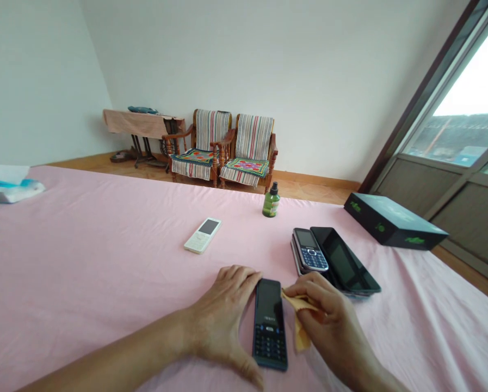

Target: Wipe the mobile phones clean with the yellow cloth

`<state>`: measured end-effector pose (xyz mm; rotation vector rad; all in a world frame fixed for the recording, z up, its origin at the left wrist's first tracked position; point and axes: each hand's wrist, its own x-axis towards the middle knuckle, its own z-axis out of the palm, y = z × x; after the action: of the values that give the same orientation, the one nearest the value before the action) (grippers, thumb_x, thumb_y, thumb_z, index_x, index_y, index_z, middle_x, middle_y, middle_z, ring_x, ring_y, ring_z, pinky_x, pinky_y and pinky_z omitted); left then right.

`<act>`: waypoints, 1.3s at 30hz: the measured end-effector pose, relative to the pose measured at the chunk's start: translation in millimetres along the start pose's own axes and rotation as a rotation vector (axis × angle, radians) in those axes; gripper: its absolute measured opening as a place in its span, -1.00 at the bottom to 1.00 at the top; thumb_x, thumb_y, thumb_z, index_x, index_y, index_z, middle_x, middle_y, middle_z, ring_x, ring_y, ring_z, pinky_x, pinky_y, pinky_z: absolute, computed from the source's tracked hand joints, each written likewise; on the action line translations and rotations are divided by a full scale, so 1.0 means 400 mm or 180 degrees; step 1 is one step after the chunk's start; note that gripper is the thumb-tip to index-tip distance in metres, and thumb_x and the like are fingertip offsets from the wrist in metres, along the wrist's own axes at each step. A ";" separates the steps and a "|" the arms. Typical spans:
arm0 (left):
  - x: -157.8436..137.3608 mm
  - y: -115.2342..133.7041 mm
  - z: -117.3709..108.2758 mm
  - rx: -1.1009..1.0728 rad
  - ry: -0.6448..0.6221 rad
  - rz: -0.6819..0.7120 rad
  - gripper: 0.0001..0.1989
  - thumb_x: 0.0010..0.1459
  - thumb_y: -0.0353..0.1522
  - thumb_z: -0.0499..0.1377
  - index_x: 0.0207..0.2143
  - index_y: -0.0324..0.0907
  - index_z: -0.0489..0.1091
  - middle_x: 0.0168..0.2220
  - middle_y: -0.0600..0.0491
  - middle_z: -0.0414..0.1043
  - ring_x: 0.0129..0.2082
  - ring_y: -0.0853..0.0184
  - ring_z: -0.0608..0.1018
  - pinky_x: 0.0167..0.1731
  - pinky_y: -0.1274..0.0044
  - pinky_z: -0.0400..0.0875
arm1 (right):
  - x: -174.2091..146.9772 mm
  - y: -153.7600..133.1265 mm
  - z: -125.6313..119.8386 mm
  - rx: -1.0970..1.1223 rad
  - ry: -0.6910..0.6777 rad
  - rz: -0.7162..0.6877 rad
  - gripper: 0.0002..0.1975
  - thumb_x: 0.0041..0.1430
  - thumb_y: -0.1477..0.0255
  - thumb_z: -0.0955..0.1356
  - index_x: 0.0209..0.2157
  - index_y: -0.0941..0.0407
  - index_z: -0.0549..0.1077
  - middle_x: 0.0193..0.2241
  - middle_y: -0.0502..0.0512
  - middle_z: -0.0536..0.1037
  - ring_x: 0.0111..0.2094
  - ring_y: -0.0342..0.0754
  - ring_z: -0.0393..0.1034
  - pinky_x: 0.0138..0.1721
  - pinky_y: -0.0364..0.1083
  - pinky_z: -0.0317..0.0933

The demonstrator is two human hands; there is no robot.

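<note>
A dark keypad mobile phone (270,321) lies face up on the pink cloth. My left hand (223,316) braces it from the left, forefinger at its top corner and thumb at the bottom corner. Pinched in my right hand (329,313) is a folded yellow cleaning cloth (301,332), its edge against the phone's right side near the top. Beyond my right hand, a blue-and-silver keypad phone (310,251) rests on another device, beside a black tablet (345,261) that also lies on something. A white keypad phone (203,235) lies apart, farther off to the left.
A green spray bottle (271,202) stands near the far edge of the pink-covered surface (105,245). At the right sits a black box (394,220); a white-and-blue packet (9,188) is at the far left. Two wooden armchairs (249,136) stand by the wall beyond.
</note>
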<state>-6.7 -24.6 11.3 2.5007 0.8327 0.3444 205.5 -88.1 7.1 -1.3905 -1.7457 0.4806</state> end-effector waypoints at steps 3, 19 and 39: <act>-0.002 0.005 -0.002 -0.0029 0.0166 -0.0035 0.14 -0.46 0.18 0.36 0.16 -0.16 0.18 0.06 -0.17 0.24 0.04 -0.08 0.30 0.13 0.12 0.10 | 0.039 -0.030 0.015 -0.0003 -0.0136 -0.0056 -0.65 -0.08 0.70 0.21 -0.38 0.08 0.52 -0.40 0.02 0.46 -0.34 -0.08 0.41 -0.36 -0.16 0.25; -0.001 0.010 0.002 -0.0027 0.0236 -0.0130 0.01 -0.47 0.16 0.37 0.01 -0.20 0.28 -0.04 -0.14 0.29 -0.04 -0.04 0.35 0.08 0.13 0.18 | 0.025 -0.023 0.083 -0.0073 -0.0688 -0.0406 -0.68 -0.12 0.75 0.20 -0.42 0.13 0.43 -0.36 0.10 0.43 -0.26 0.01 0.32 -0.28 -0.06 0.18; -0.005 -0.003 0.013 -0.0035 0.0283 -0.0028 0.10 -0.43 0.17 0.36 0.11 -0.23 0.21 0.07 -0.17 0.27 0.04 -0.05 0.33 0.17 0.16 0.08 | 0.062 0.010 0.080 -0.0228 -0.0509 -0.0420 -0.64 0.04 0.71 0.25 -0.15 0.11 0.43 -0.25 0.10 0.44 -0.18 0.03 0.31 -0.15 -0.01 0.20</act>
<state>-7.0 -26.9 6.2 2.4863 0.8738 0.4590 181.7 -57.5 -5.3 -1.3057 -1.9873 0.4718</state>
